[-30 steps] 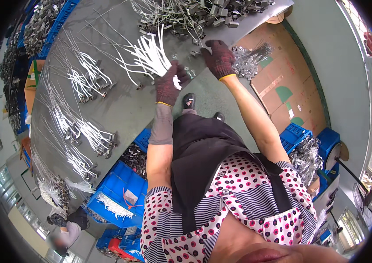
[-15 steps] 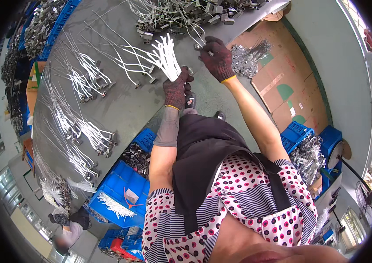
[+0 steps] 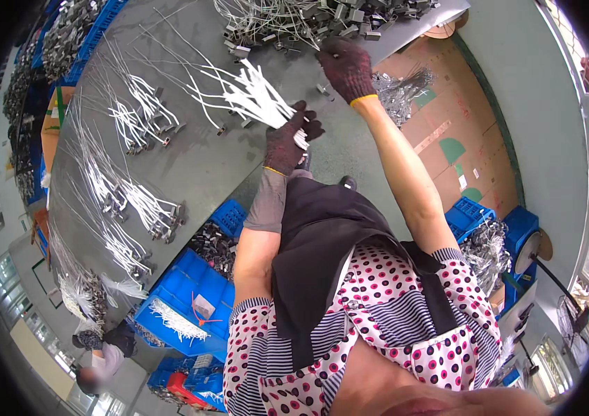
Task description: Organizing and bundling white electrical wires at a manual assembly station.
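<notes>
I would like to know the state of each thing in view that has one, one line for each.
Left hand: gloved, closed around white tubes.
Right hand: gloved, near the grey pile; grip unclear.
White tubes: bundled, upper ends fanned out.
Grey pile: heaped, wires tangled.
Sleeved wires: lying in groups on the table.
Blue crate: open, white strips inside.
Apron: worn.

Left hand (image 3: 285,144) gripping white tube bundle (image 3: 258,100); right hand (image 3: 347,69) near heaped wired parts (image 3: 355,15).
</notes>
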The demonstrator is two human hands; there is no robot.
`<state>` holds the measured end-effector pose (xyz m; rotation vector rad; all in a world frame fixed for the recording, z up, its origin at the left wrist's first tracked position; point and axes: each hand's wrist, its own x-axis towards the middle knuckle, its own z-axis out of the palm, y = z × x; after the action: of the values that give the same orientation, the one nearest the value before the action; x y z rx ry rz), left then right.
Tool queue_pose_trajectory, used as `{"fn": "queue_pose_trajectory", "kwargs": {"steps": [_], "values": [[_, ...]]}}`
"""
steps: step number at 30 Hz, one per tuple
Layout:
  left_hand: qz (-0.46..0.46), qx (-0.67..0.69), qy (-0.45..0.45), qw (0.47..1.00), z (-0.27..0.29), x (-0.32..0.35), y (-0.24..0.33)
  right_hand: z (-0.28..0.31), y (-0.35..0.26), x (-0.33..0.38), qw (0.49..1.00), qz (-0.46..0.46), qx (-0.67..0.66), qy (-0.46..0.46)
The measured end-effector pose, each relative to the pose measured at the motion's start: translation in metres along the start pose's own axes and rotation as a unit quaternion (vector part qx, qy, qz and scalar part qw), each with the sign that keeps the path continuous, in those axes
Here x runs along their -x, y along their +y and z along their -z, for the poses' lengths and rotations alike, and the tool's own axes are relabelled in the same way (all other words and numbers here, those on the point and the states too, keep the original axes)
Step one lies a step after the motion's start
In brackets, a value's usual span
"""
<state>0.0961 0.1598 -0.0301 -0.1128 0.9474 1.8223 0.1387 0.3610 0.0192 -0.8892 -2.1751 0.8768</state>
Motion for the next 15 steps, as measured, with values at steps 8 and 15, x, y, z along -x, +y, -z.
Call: {"fn": "queue_pose_trajectory", "kwargs": {"steps": [8, 15], "values": [[-0.055, -0.192, -0.08, 0.977, -0.004, -0.046, -0.052, 0.069, -0.01, 0.103, 0.944, -0.228, -0.228, -0.072], [0.098, 0.045, -0.065, 0.992, -0.027, -0.054, -0.055, 0.16, 0.062, 0.308, 0.823, -0.503, -0.187, -0.185]]}}
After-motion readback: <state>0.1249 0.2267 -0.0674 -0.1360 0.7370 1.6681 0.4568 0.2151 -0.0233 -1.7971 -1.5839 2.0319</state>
